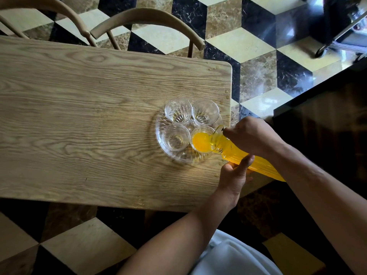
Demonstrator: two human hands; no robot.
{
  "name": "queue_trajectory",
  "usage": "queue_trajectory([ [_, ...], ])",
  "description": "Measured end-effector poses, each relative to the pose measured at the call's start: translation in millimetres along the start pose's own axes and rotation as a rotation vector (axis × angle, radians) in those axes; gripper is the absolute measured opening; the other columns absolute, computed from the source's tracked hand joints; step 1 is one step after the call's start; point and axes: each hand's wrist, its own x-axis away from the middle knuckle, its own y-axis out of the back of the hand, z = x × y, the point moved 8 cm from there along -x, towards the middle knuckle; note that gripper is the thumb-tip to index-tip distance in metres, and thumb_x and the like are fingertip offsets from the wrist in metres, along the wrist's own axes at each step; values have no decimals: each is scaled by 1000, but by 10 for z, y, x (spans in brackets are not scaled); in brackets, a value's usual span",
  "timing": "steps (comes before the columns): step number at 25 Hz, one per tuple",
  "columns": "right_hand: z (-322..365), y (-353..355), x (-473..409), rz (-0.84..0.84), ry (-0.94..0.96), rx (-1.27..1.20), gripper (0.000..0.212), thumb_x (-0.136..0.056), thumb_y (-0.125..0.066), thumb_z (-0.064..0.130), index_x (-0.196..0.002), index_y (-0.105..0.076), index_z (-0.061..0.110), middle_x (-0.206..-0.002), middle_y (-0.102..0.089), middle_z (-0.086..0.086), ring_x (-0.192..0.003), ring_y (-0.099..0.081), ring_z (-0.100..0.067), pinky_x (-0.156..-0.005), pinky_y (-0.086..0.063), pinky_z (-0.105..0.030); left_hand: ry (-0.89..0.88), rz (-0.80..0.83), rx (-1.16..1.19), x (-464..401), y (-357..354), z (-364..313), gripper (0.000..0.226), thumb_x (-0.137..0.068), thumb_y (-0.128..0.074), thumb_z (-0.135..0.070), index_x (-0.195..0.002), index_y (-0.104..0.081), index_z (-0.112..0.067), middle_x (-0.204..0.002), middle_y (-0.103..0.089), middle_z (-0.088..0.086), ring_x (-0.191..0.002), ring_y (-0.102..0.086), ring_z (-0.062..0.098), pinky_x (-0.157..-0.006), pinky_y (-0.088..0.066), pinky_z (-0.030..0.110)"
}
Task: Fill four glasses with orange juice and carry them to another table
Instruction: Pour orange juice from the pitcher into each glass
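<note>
On the wooden bench (89,116), your right hand (252,135) and left hand (235,175) each curled a closed grip round the tilted juice bottle (248,157), its mouth over the near-right glass (201,140) on the glass tray (158,135); three glasses stood empty.

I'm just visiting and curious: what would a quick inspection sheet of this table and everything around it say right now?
Surface: light wooden table, a few small drops near its right edge.
Job's things: round clear glass tray carrying four clear glasses; near-right glass receiving orange juice, the other three look empty. Tilted clear bottle of orange juice pouring.
Clutter: nothing seen.
Hands: left hand grips the bottle's body from below; right hand holds it near the neck.
Cables: nothing seen.
Surroundings: two curved wooden chair backs, cube-patterned marble floor, wheeled metal frame top right.
</note>
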Motion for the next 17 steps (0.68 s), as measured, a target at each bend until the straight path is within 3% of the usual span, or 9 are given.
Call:
queue_trajectory([
  [9,25,-69,48,18,-39,-7,51,-90,-58,46,-56,-48,9,-55,-48,-9,-52,-45,-25,-50,-37,-29,26,35,1,99,73,-29,101,-36,-91,-76,-108,-65,-10,-101,-62,6,-100,-64,25,-82,-58,39],
  [14,11,-65,102,10,-71,-56,50,-91,-57,43,-55,-46,10,-54,-47,-8,-52,-44,-25,-49,-33,-30,32,65,-20,121,165,-79,104,-35,-92,-76,-110,-64,-10,-104,-63,9,-101,-63,24,-87,-60,44],
  [17,9,-52,145,-14,-83,-109,50,-91,-57,43,-55,-45,10,-54,-45,-7,-52,-42,-24,-49,-32,-30,20,96,-52,147,217,-157,101,-32,-92,-76,-106,-66,-13,-102,-63,10,-98,-62,23,-82,-57,39],
])
